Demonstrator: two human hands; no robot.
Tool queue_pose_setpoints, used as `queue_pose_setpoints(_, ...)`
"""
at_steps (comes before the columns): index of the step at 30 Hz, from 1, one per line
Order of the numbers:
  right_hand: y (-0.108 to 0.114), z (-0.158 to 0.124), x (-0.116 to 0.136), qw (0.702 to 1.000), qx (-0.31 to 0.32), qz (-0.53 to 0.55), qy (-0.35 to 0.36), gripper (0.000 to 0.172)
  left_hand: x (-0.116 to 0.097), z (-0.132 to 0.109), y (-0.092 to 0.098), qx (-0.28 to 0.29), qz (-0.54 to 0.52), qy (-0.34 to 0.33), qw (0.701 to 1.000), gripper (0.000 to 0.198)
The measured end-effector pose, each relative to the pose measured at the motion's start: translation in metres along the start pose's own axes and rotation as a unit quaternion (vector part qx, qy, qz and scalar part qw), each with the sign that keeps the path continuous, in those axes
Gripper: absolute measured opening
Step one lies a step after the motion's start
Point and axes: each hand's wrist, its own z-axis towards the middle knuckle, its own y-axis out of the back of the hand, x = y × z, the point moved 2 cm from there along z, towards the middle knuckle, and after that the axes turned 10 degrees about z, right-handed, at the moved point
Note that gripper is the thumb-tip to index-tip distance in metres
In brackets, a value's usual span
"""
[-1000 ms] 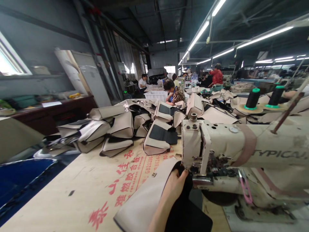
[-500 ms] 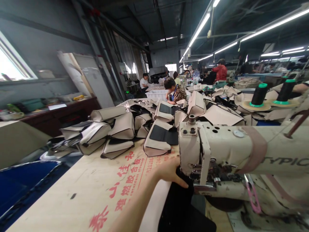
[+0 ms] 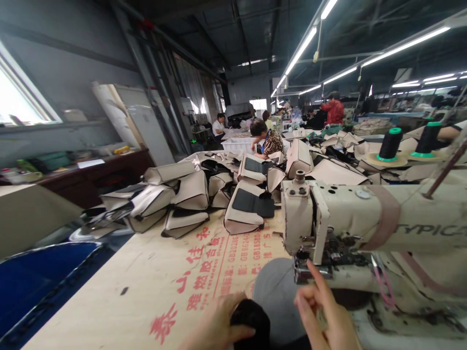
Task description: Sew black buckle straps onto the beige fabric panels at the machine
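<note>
My left hand is closed around a black fabric piece at the bottom of the view, its thumb lying over the cloth. To its right, my right hand has the index finger stretched up toward the needle area of a cream sewing machine. Its other fingers are loosely bent, and I see nothing between them. A grey rounded surface lies between the hands, left of the machine's arm. The fabric's lower part runs out of view.
Several beige bags with black edging are heaped behind the plywood tabletop. Black thread cones stand behind the machine. A blue-lined bin sits at the left. Co-workers, one in a patterned top, are farther back.
My left hand has drawn the black fabric from beside the machine head toward me. The right hand has come into view near the needle area. The view has shifted slightly.
</note>
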Motion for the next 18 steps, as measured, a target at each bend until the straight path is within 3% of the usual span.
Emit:
queue_pose_setpoints(3, -0.023, 0.021, 0.016, 0.994, -0.047, 0.094, -0.030, 0.045, -0.009, -0.002, 0.001, -0.022, 0.022, -0.012, 0.999, 0.037)
queue_pose_setpoints(5, -0.026, 0.029, 0.014, 0.995, -0.070, 0.070, -0.024, 0.035, -0.015, 0.003, 0.003, -0.019, 0.029, -0.027, 0.999, 0.035)
queue_pose_setpoints(8, -0.012, 0.030, 0.003, 0.992, 0.018, -0.080, 0.094, 0.019, -0.023, 0.019, 0.005, -0.011, 0.049, -0.060, 0.997, 0.031)
queue_pose_setpoints(11, 0.020, 0.024, -0.003, 0.950, 0.118, -0.192, 0.215, 0.016, -0.027, 0.028, 0.008, 0.000, 0.077, -0.072, 0.994, 0.030)
queue_pose_setpoints(13, 0.045, 0.018, 0.000, 0.938, 0.112, -0.222, 0.241, 0.025, -0.022, 0.019, 0.010, 0.016, 0.089, -0.071, 0.993, 0.027)
queue_pose_setpoints(15, 0.059, 0.008, 0.006, 0.936, 0.065, -0.240, 0.251, 0.032, -0.014, -0.003, 0.014, 0.024, 0.097, -0.055, 0.993, 0.026)
queue_pose_setpoints(16, 0.059, 0.003, 0.009, 0.932, 0.049, -0.250, 0.257, 0.033, -0.010, -0.017, 0.016, 0.019, 0.102, -0.040, 0.994, 0.027)
queue_pose_setpoints(18, 0.042, -0.007, 0.012, 0.917, 0.090, -0.271, 0.280, 0.032, -0.008, -0.045, 0.021, 0.010, 0.123, -0.009, 0.992, 0.024)
